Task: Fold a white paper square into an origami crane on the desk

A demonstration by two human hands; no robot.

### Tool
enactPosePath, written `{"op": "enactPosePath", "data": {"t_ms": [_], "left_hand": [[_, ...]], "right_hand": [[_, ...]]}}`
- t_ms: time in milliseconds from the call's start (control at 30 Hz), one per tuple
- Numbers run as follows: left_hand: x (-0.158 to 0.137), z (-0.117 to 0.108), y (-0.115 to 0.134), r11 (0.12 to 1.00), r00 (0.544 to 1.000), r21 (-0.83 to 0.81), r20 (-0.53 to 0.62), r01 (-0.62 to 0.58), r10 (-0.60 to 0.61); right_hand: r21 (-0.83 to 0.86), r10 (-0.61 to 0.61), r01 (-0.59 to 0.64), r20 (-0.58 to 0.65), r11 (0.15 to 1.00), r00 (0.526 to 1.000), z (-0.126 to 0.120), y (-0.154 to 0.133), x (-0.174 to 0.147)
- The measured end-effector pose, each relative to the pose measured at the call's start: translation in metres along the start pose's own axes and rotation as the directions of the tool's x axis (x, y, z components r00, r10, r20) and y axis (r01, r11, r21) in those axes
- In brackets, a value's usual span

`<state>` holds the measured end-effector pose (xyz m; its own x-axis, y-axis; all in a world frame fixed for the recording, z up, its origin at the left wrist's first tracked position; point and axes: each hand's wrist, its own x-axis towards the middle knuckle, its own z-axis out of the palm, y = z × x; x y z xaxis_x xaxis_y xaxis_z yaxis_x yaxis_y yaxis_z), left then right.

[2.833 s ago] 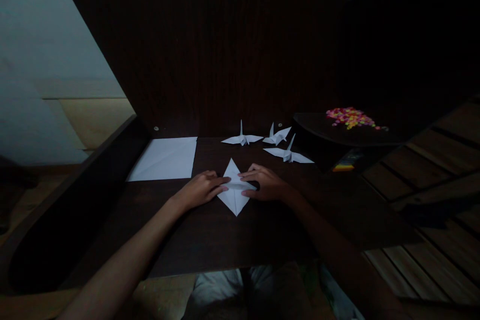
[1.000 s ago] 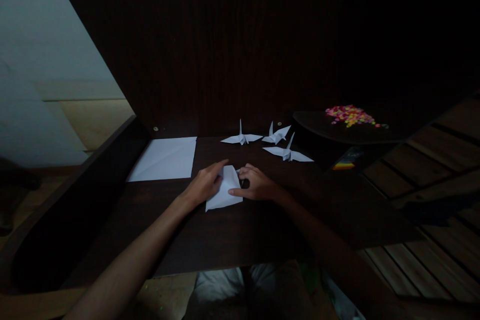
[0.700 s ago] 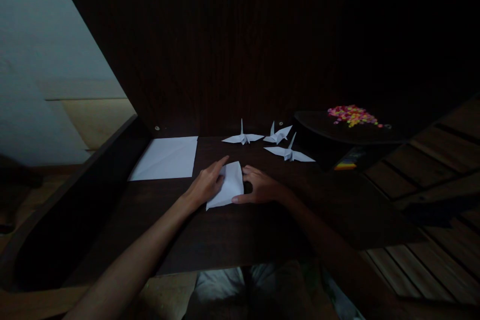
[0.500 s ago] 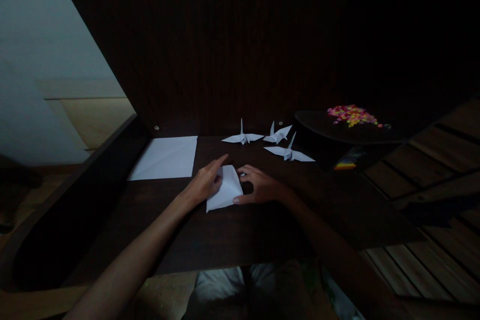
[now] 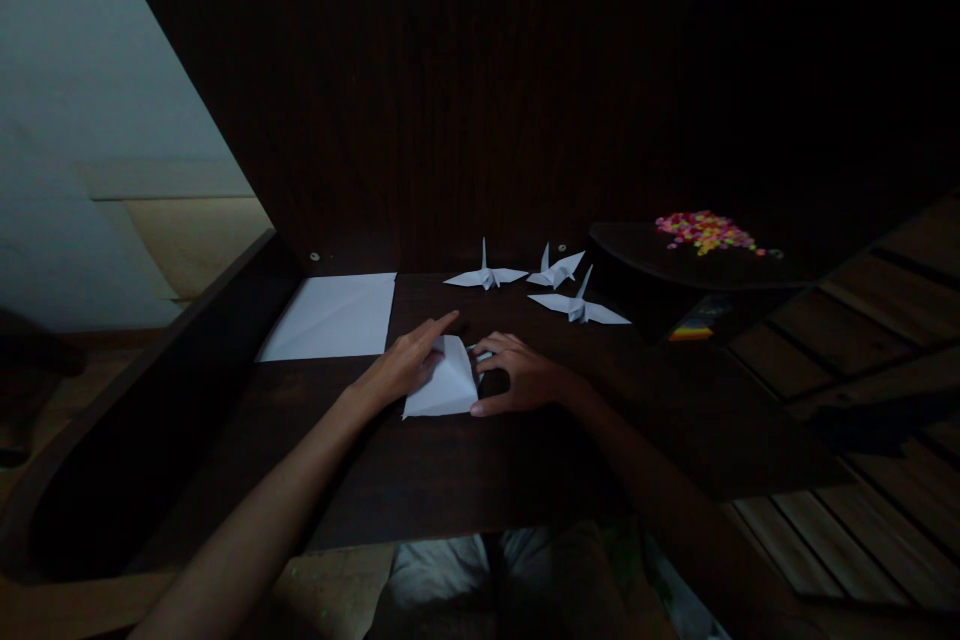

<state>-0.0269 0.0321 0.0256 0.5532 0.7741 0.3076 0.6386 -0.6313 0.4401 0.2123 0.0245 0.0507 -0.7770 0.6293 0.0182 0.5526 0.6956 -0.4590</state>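
Note:
A small folded sheet of white paper [image 5: 448, 385] lies on the dark table between my hands. My left hand [image 5: 409, 360] holds its left side, the thumb over the paper and the index finger stretched out past the upper edge. My right hand [image 5: 517, 375] grips the right side with curled fingers, its thumb at the lower right corner. Part of the paper's right edge is hidden under those fingers. Behind my hands stand three white origami cranes: one crane [image 5: 487, 277] to the left, another crane [image 5: 556, 270] to its right, and a nearer crane [image 5: 579, 308].
A larger white sheet with a faint diagonal crease [image 5: 334, 318] lies at the table's left. Many small colourful pieces [image 5: 709, 232] are heaped on a raised rounded shelf [image 5: 637, 255] at right. A dark back panel [image 5: 420, 100] and a left side board [image 5: 150, 420] bound the table [image 5: 420, 490].
The folded paper has turned slightly, its lower edge shifting left and up. My right thumb has slid off onto its lower right corner; my left hand has moved slightly left.

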Motion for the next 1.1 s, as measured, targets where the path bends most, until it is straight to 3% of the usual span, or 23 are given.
{"op": "enactPosePath", "data": {"t_ms": [167, 400, 533, 667, 767, 900, 1100], "left_hand": [[0.000, -0.006, 0.002, 1.000, 1.000, -0.012, 0.011, -0.022, 0.022], [0.000, -0.001, 0.007, 0.999, 1.000, 0.035, -0.005, 0.026, -0.026], [0.001, -0.001, 0.004, 0.999, 0.998, -0.001, -0.058, 0.033, -0.033], [0.002, -0.006, 0.003, 0.983, 0.985, -0.103, -0.071, 0.152, -0.159], [0.003, -0.007, 0.001, 0.962, 0.968, -0.158, -0.079, 0.224, -0.238], [0.004, -0.005, -0.003, 0.947, 0.973, -0.240, -0.036, 0.215, -0.230], [0.005, -0.004, -0.006, 0.982, 0.984, -0.071, 0.002, 0.177, -0.178]], "right_hand": [[0.032, 0.002, -0.002, 0.003, 0.999, 1.000, 0.002, -0.001, -0.001], [0.023, 0.122, -0.124, 0.065, 0.992, 0.990, 0.007, -0.001, -0.002], [0.027, 0.033, -0.033, 0.027, 0.999, 0.999, 0.006, -0.001, -0.002], [0.026, -0.050, 0.050, 0.000, 0.998, 0.999, 0.004, -0.001, -0.002], [0.013, -0.050, 0.050, -0.005, 0.999, 0.999, 0.006, 0.000, -0.002], [0.002, -0.045, 0.045, -0.010, 0.999, 0.999, 0.007, 0.000, -0.002], [0.021, -0.061, 0.061, -0.005, 0.998, 0.998, 0.006, -0.003, -0.001]]}}
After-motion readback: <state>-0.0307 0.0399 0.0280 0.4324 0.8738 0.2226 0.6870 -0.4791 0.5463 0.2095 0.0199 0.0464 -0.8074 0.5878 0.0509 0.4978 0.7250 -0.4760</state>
